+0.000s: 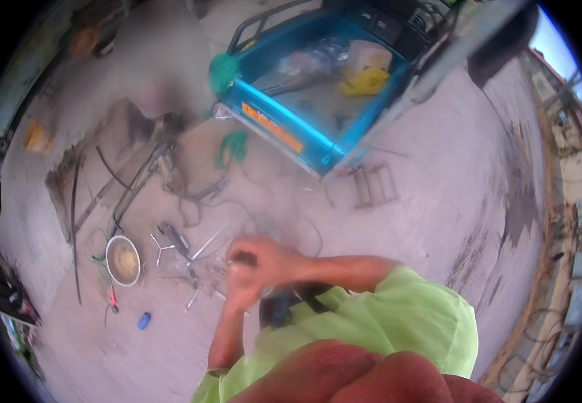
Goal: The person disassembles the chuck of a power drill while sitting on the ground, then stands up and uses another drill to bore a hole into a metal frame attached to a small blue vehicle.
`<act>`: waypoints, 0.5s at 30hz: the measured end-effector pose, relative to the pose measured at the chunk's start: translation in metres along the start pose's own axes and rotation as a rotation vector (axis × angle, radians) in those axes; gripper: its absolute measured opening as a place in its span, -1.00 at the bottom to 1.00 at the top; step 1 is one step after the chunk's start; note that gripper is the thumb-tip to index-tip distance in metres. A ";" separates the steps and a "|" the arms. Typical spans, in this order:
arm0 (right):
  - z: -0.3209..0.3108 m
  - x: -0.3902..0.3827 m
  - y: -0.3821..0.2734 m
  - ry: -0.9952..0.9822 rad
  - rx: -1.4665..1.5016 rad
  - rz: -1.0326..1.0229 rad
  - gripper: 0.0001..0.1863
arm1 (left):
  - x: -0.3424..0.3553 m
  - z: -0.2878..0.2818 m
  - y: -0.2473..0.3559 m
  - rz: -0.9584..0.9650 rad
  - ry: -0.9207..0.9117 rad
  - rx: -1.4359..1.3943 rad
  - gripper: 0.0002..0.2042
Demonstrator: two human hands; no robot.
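My left hand and my right hand meet in front of my body, both closed with the fingers curled. A dark patch shows at the top of the right fist; what they hold, if anything, is too blurred to name. Left of them on the ground lie a three-armed wrench, a dark elongated tool and a thin metal bar. Farther left stands a round metal bowl with something yellowish inside. A red-handled tool and a small blue container lie nearer to me.
Ahead stands a blue cargo bed holding a yellow bag and a pale bucket. Green netting and cables lie before it. A metal frame rests on the ground. A blurred person is at far left.
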State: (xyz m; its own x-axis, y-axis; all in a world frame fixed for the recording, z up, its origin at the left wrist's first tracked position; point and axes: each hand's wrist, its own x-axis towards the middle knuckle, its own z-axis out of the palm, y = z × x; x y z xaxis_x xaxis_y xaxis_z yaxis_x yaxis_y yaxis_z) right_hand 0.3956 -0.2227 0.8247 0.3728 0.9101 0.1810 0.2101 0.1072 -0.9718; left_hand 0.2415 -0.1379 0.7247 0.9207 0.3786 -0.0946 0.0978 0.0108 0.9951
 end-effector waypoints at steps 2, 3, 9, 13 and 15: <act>0.001 -0.032 -0.027 0.089 -0.006 0.080 -0.71 | -0.010 0.011 0.021 0.027 -0.133 0.082 -0.42; 0.002 -0.039 -0.039 0.136 -0.047 0.065 -0.72 | -0.012 0.017 0.049 -0.035 -0.156 -0.032 -0.46; -0.002 -0.091 -0.092 0.314 -0.150 0.072 -0.71 | -0.027 0.046 0.083 0.097 -0.319 0.021 -0.55; -0.021 -0.120 -0.113 0.345 -0.220 -0.002 -0.71 | -0.032 0.078 0.118 0.142 -0.363 0.052 -0.53; -0.031 -0.133 -0.120 0.355 -0.211 -0.022 -0.71 | -0.035 0.094 0.123 0.117 -0.368 0.016 -0.48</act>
State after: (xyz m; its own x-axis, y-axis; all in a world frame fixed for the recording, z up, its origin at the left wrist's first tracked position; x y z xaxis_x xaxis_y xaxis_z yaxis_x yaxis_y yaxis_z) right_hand 0.3486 -0.3695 0.9223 0.6469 0.7100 0.2782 0.3884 0.0072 -0.9215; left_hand 0.2571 -0.2362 0.8481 0.9997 0.0192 0.0128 -0.0123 -0.0285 0.9995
